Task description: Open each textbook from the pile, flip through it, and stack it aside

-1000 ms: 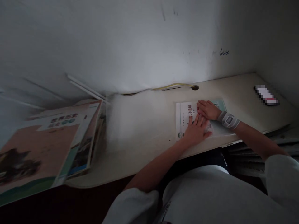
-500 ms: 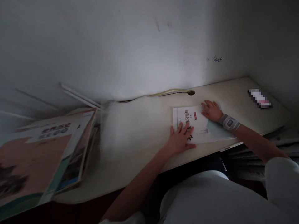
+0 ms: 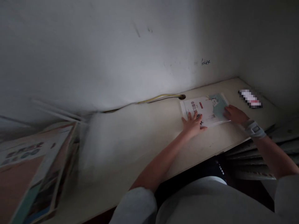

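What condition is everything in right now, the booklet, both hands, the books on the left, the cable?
booklet: closed, flat on the desk.
left hand: open, palm down on the booklet.
right hand: resting at the booklet's right edge.
stack of books: leaning, blurred.
cable: lying along the wall, entering the desk hole.

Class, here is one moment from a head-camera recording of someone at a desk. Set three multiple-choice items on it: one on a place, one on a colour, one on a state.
1. Where does the booklet lie?
A. on the desk, near the wall
B. on the stack of books at the left
C. on the person's lap

2. What colour is the booklet's right part?
A. bright red
B. pale blue-green
C. black

3. How is the left hand placed?
A. closed in a fist
B. lifted off the desk
C. flat, fingers spread on the booklet

Answers: 1 A, it lies flat beside the cable hole. 2 B, that part is teal. 3 C, the palm lies on the cover; the right hand touches the other edge.
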`<state>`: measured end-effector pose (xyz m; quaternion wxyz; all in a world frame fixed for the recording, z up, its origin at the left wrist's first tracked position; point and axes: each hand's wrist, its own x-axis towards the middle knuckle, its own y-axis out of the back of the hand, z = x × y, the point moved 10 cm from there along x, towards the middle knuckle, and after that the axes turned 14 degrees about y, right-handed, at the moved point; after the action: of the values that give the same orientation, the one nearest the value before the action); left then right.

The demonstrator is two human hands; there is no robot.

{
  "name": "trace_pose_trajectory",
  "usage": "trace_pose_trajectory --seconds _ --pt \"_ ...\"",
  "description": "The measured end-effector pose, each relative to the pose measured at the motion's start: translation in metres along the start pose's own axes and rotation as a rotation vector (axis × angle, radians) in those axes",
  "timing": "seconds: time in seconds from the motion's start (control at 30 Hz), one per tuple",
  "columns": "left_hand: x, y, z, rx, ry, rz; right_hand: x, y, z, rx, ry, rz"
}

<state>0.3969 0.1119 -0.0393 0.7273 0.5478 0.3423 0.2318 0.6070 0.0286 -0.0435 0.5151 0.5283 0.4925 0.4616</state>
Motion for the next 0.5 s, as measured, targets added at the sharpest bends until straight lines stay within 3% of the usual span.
trace_pose_trajectory --seconds 0.13,0.23,0.37,0.5 --pt "0.056 0.009 0.024 -0.028 0.041 -0.012 0.040 0.001 0.055 0.009 -0.127 0.074" --pt "0.084 0.012 0.029 -0.034 0.063 -0.020 0.061 0.002 0.075 0.017 -0.133 0.121" --pt "0.100 0.012 0.029 -0.035 0.070 -0.020 0.073 0.005 0.085 0.031 -0.114 0.163" --pt "0.097 0.014 0.026 -0.028 0.029 -0.019 0.066 0.013 0.091 0.030 -0.146 0.233"
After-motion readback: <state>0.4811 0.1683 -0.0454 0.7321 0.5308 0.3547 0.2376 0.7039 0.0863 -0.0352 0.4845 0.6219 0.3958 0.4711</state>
